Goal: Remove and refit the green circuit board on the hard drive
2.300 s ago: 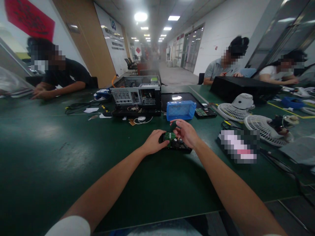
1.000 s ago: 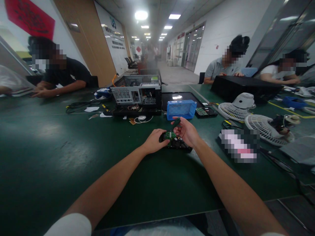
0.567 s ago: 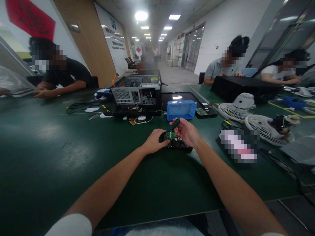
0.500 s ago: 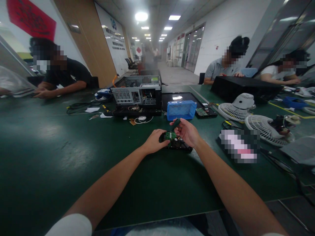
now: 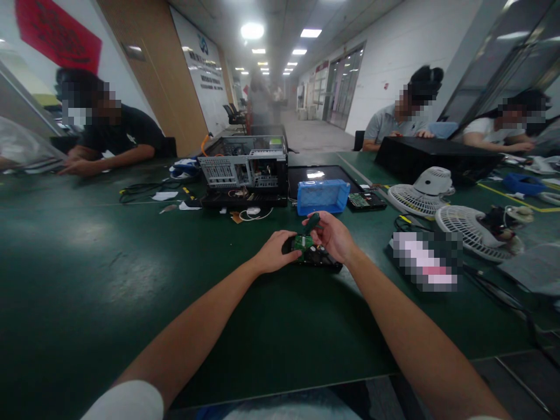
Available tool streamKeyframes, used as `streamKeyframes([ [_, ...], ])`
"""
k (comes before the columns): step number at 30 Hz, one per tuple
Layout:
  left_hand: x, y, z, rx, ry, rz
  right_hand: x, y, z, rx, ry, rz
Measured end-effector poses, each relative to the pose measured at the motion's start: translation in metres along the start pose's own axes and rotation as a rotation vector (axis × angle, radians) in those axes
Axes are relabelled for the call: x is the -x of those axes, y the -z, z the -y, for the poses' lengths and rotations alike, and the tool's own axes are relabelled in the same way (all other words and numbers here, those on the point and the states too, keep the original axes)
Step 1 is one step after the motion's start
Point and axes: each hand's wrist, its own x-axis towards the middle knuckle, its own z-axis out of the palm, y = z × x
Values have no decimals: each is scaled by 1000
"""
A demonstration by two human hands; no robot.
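Observation:
A flat black unit with a green circuit board lies on the table in front of me. My left hand grips its left end, thumb on the near side and fingers over the far side. Between the thumb and fingers of my right hand is a screwdriver, its dark green handle tilted above the board. The screwdriver's tip is too small and dark to make out. Part of the unit is covered by both hands.
Beyond my hands stand a blue plastic bin and an opened computer case. Another black unit with a board lies right of the bin. White fan parts and cables are at the right. Several people sit around the green table.
Both hands stay at the black unit in almost the same pose. The screwdriver handle has tilted very slightly. The view has shifted a little.

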Motion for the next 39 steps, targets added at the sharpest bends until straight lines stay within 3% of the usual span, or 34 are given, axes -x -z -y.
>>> streamKeyframes([
  [14, 1, 30, -3, 116, 5, 253, 0, 1, -1, 24, 29, -27],
  [25, 1, 31, -3, 97, 15, 278, 0, 2, 0, 105, 111, -3],
  [39, -1, 31, -2, 119, -6, 261, 4, -2, 1, 95, 55, 7],
])
